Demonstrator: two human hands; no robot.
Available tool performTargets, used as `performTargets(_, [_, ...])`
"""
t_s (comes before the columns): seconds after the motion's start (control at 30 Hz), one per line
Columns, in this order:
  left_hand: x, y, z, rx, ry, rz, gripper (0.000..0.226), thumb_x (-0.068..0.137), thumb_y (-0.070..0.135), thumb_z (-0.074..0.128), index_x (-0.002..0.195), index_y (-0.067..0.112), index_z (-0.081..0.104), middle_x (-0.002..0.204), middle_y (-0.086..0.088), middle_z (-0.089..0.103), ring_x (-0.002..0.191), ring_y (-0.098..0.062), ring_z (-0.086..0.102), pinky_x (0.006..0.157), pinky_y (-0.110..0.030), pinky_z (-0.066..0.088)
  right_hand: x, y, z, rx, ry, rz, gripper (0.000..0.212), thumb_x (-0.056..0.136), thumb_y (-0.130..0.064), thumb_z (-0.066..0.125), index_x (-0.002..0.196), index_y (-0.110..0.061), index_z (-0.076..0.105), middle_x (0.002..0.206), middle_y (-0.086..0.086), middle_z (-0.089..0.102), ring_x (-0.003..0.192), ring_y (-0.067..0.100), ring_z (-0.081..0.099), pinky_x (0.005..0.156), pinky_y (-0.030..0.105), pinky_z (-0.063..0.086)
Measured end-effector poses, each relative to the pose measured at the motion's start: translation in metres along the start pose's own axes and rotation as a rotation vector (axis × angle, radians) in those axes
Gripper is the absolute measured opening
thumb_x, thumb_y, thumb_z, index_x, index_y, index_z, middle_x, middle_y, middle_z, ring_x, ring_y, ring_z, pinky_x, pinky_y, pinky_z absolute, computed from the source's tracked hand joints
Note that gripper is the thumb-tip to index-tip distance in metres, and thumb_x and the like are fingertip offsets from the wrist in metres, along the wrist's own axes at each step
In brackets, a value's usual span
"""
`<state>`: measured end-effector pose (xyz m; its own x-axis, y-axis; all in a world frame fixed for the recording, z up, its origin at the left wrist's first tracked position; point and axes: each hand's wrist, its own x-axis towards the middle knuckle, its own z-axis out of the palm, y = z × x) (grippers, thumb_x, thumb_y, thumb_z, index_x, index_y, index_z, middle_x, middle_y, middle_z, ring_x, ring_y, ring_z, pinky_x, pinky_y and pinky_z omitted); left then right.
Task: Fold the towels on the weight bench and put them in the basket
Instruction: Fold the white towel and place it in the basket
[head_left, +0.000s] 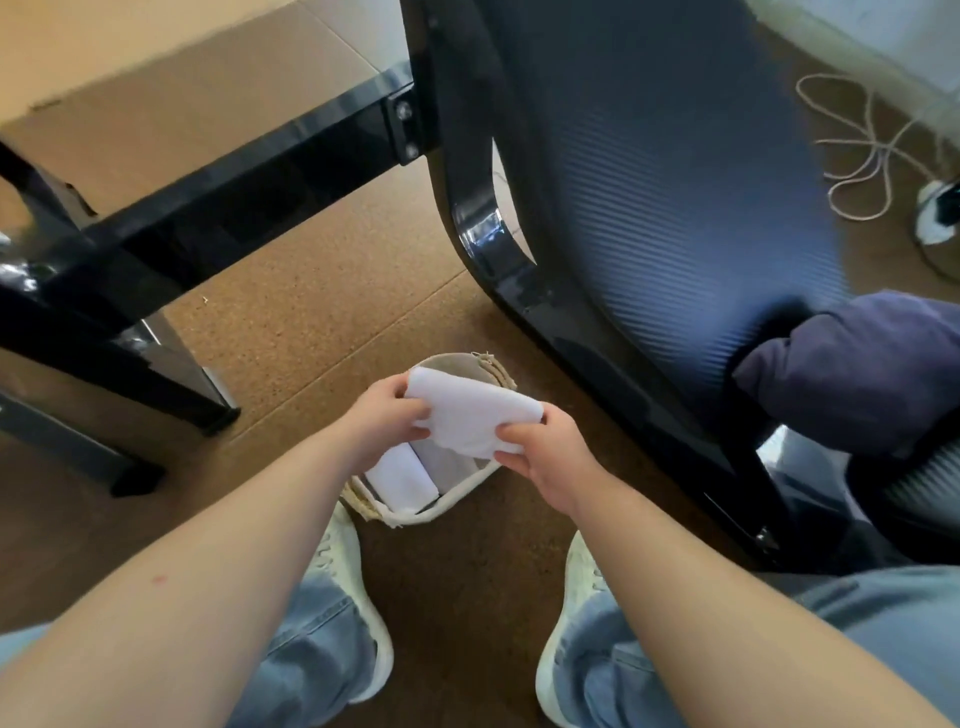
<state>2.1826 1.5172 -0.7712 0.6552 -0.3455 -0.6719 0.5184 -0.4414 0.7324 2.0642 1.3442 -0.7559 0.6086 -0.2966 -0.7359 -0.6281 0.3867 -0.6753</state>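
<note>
A folded white towel (470, 415) hangs just above the small woven basket (415, 512) on the floor. My left hand (387, 423) grips its left edge and my right hand (543, 457) pinches its right edge. Inside the basket lies another folded white towel (402, 475). The black padded weight bench (649, 208) stretches from the top to the right. On its near end sits a crumpled dark purple towel (857, 369).
A black metal frame (208, 192) with legs stands at the left on the cork-coloured floor. A white cord (857, 150) and a plug lie at the upper right. My two pale shoes (363, 597) flank the space below the basket.
</note>
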Motion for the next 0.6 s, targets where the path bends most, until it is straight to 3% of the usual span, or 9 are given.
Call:
performTargets(0.1, [0.024,-0.009,-0.003,-0.287,0.044,-0.136,0.059,0.083,0.036,0.070,0.134,0.009,0.058,0.130,-0.014,0.055,0.122,-0.033,0.055,0.086,-0.041,0.061,0.020,0.006,0.005,-0.123,0.070,-0.033,0.047,0.085,0.002,0.074,0.123,-0.022,0.059,0.118,0.001,0.059,0.112,0.026,0.061,0.088,0.037,0.062])
performTargets(0.17, [0.038,-0.016,-0.006,-0.241,0.071,-0.133,0.061,0.084,0.054,0.073,0.127,0.011,0.065,0.129,-0.013,0.060,0.120,-0.030,0.059,0.088,-0.041,0.061,0.029,0.008,0.005,-0.130,0.029,0.005,0.047,0.085,0.003,0.075,0.123,-0.020,0.061,0.122,0.005,0.059,0.112,0.027,0.061,0.086,0.035,0.063])
performTargets(0.27, [0.049,-0.020,-0.010,-0.066,0.041,-0.068,0.033,0.076,0.041,0.080,0.097,0.017,0.076,0.115,-0.014,0.069,0.110,-0.029,0.065,0.092,-0.043,0.059,0.037,0.007,0.007,0.214,0.000,0.152,0.023,0.094,-0.018,0.073,0.116,-0.017,0.063,0.125,0.010,0.060,0.112,0.030,0.063,0.093,0.042,0.060])
performTargets(0.33, [0.053,-0.019,-0.011,-0.060,0.044,-0.026,0.021,0.067,0.030,0.073,0.084,0.017,0.076,0.097,-0.011,0.068,0.097,-0.028,0.062,0.084,-0.041,0.052,0.046,0.006,0.007,0.312,0.076,0.229,0.020,0.100,-0.032,0.065,0.114,-0.017,0.064,0.121,0.009,0.062,0.109,0.029,0.064,0.090,0.041,0.062])
performTargets(0.4, [0.057,-0.017,-0.010,-0.073,0.038,0.023,0.022,0.062,0.020,0.065,0.082,0.018,0.073,0.086,-0.004,0.065,0.086,-0.021,0.058,0.077,-0.032,0.046,0.057,0.009,0.008,0.186,0.109,0.239,0.020,0.099,-0.021,0.066,0.120,-0.018,0.065,0.121,0.009,0.061,0.107,0.027,0.064,0.080,0.035,0.064])
performTargets(0.47, [0.060,-0.017,-0.009,-0.018,0.034,0.080,0.033,0.059,0.014,0.059,0.090,0.021,0.070,0.088,0.002,0.065,0.082,-0.014,0.058,0.071,-0.024,0.045,0.065,0.012,0.007,0.110,0.063,0.247,0.038,0.094,-0.008,0.070,0.129,-0.019,0.061,0.124,0.007,0.060,0.107,0.026,0.064,0.072,0.031,0.064])
performTargets(0.6, [0.066,-0.019,-0.012,0.092,0.018,0.104,0.047,0.057,0.010,0.053,0.098,0.029,0.068,0.099,-0.001,0.067,0.080,-0.014,0.060,0.063,-0.023,0.045,0.075,0.012,0.002,0.078,-0.070,0.283,0.055,0.087,0.002,0.074,0.133,-0.024,0.058,0.126,0.003,0.058,0.110,0.026,0.061,0.088,0.041,0.061])
